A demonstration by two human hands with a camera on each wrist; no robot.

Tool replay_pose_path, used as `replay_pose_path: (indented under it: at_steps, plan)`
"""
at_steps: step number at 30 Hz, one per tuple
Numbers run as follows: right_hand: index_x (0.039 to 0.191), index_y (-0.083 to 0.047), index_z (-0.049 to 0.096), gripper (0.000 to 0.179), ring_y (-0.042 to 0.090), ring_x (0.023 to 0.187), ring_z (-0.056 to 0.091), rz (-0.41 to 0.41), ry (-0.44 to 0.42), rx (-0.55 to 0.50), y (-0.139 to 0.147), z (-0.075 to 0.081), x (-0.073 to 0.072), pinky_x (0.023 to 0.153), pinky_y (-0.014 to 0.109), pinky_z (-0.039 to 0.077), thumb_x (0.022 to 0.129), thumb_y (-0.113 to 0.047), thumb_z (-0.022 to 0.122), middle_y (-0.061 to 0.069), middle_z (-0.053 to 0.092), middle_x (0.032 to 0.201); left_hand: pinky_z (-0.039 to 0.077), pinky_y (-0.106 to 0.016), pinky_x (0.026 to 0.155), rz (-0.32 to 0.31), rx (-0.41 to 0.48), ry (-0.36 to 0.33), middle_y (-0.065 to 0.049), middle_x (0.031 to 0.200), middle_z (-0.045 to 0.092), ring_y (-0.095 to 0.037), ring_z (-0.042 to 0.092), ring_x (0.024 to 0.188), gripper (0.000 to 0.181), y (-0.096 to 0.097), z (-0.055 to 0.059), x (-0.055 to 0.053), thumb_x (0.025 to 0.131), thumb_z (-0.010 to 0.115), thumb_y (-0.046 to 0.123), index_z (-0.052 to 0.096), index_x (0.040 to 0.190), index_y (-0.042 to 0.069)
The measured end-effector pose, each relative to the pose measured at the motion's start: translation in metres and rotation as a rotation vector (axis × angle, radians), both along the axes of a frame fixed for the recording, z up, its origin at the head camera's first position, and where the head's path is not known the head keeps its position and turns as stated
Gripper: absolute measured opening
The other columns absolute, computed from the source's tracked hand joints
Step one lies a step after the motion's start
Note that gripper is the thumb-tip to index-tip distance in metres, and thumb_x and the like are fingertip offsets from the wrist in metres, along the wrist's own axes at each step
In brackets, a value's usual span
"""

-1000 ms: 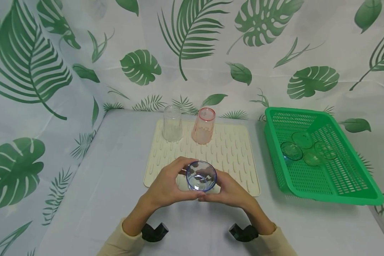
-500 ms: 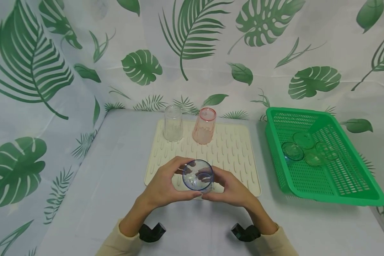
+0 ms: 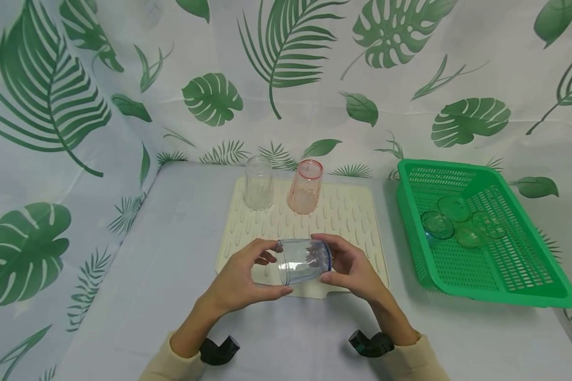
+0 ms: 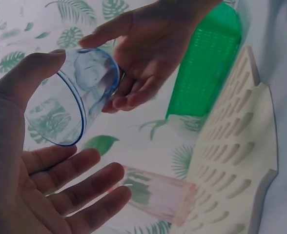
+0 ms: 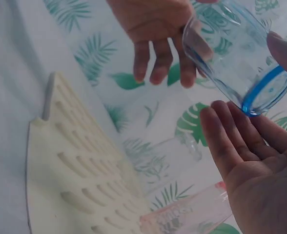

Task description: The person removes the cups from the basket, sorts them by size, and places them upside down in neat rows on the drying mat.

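A clear drinking glass with a blue rim (image 3: 305, 261) is held on its side above the front part of a cream ribbed drying mat (image 3: 348, 222). My left hand (image 3: 240, 275) pinches its base end between thumb and forefinger. At the blue-rimmed end, my right hand (image 3: 350, 267) grips it with thumb below and fingers above. In the left wrist view the remaining fingers (image 4: 94, 183) of the left hand spread away from the glass. Upside down at the back of the mat stand a clear glass (image 3: 259, 185) and a pink glass (image 3: 305, 190).
To the right stands a green plastic basket (image 3: 486, 293) with several tinted glasses (image 3: 467, 233) inside. A leaf-printed cloth (image 3: 295, 106) hangs behind and at the left of the white-covered table (image 3: 171, 222).
The glass has turned from mouth facing up to lying sideways, its blue rim now pointing right. My right hand has shifted right onto the rim end, and the left stays at the base.
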State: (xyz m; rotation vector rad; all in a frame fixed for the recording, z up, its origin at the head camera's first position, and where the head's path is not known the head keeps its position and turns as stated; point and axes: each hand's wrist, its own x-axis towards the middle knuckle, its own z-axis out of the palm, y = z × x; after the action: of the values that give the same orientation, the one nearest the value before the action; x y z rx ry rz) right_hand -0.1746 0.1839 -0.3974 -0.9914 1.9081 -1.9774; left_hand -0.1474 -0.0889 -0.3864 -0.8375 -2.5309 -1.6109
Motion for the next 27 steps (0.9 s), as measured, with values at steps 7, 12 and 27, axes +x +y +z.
replay_pose_path:
  at_steps: [7, 12, 27]
  plan:
    - [0.143, -0.002, 0.046, 0.053, 0.011, 0.116, 0.06, 0.047, -0.041, -0.144, -0.009, -0.002, -0.004, 0.097, 0.025, 0.057, 0.094, -0.001, 0.066, 0.001, 0.055, 0.135, 0.06, -0.037, 0.091, 0.019, -0.005, -0.043, 0.009, 0.125, 0.062, -0.02, 0.069, 0.105, 0.07, 0.002, -0.007, 0.003, 0.075, 0.089, 0.036, 0.055, 0.135, 0.022]
    - [0.141, -0.006, 0.048, 0.05, 0.01, 0.117, 0.057, 0.014, -0.014, -0.172, -0.015, -0.002, -0.007, 0.099, 0.023, 0.054, 0.095, -0.013, 0.068, 0.0, 0.055, 0.134, 0.061, -0.037, 0.09, 0.02, -0.017, -0.04, 0.007, 0.127, 0.062, -0.018, 0.068, 0.104, 0.071, 0.002, -0.01, 0.005, 0.077, 0.088, 0.035, 0.054, 0.137, 0.021]
    - [0.135, -0.015, 0.054, 0.045, 0.008, 0.115, 0.056, -0.077, -0.033, -0.157, -0.024, -0.003, -0.009, 0.099, 0.021, 0.05, 0.092, -0.02, 0.07, -0.005, 0.06, 0.127, 0.058, -0.035, 0.097, 0.179, -0.151, -0.069, 0.004, 0.129, 0.063, -0.019, 0.065, 0.115, 0.076, -0.016, -0.031, 0.01, 0.08, 0.085, 0.039, 0.052, 0.144, 0.019]
